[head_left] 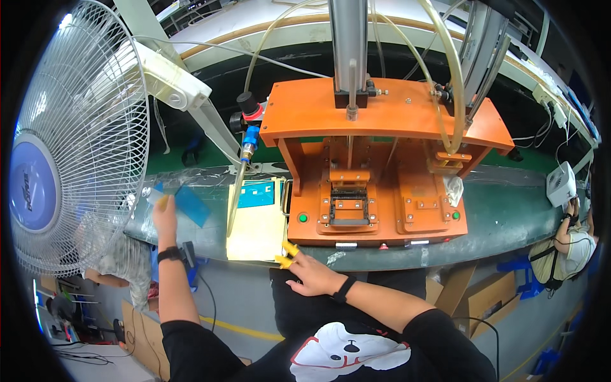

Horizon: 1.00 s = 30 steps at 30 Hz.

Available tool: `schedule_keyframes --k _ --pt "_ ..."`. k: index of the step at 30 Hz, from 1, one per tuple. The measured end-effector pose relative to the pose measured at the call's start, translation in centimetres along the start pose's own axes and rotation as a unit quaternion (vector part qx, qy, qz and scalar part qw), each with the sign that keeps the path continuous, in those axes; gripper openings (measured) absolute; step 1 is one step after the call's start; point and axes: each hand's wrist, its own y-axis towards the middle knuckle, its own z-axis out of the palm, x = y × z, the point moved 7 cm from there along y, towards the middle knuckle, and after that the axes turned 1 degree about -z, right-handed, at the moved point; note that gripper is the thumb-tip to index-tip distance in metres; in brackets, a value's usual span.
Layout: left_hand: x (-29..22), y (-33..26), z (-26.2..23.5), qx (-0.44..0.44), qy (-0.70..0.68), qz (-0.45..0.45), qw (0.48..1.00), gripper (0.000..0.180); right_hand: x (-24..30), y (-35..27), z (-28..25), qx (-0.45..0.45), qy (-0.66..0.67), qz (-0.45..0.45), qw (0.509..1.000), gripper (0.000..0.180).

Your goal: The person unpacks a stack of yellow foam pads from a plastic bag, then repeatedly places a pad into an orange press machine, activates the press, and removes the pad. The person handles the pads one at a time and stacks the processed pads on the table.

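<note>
My left hand (165,219) reaches to the far left of the green bench, beside a translucent blue sheet (192,205). Its fingers look drawn together, a yellow finger cot on one; whatever is in them is hidden. My right hand (310,275) hovers at the bench's front edge with fingers apart, holding nothing, yellow cots on two fingertips. Those tips are by the lower right corner of a pale yellow sheet or pad (254,232). On that pad lies a teal card-like piece (256,195). Right of it stands an orange press (382,239) with two stations; a black-framed fixture (349,205) sits in the left one.
A large caged fan (83,140) crowds the left side. A clear hose with a blue fitting (250,141) hangs over the pad. A white cloth (454,191) lies at the press's right. A small white fan (561,184) and another person (573,245) are at far right.
</note>
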Motion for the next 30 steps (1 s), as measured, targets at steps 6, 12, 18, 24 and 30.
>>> schedule_keyframes --k 6,12,18,24,30 --pt "-6.5 -15.6 -4.7 0.205 -0.111 0.005 0.972 0.032 8.5 -1.0 -13.7 -0.150 -0.021 -0.079 0.985 0.036" --pt "-11.1 -32.5 -0.9 0.438 -0.318 -0.156 0.826 0.037 6.7 -0.4 -21.7 -0.156 -0.341 0.066 0.925 0.041" --pt "-18.6 -37.9 9.3 0.549 -0.302 -0.045 0.778 0.032 5.9 1.4 -22.9 -0.119 -0.348 -0.008 0.930 0.018" --pt "-25.7 -32.3 13.9 0.464 -0.285 0.109 0.832 0.028 11.0 -0.3 -29.0 -0.218 -0.252 -0.033 0.942 0.020" --pt "-29.0 -26.0 17.3 0.418 -0.187 0.196 0.867 0.027 8.4 -18.8 -35.3 -0.522 0.162 0.153 0.823 0.022"
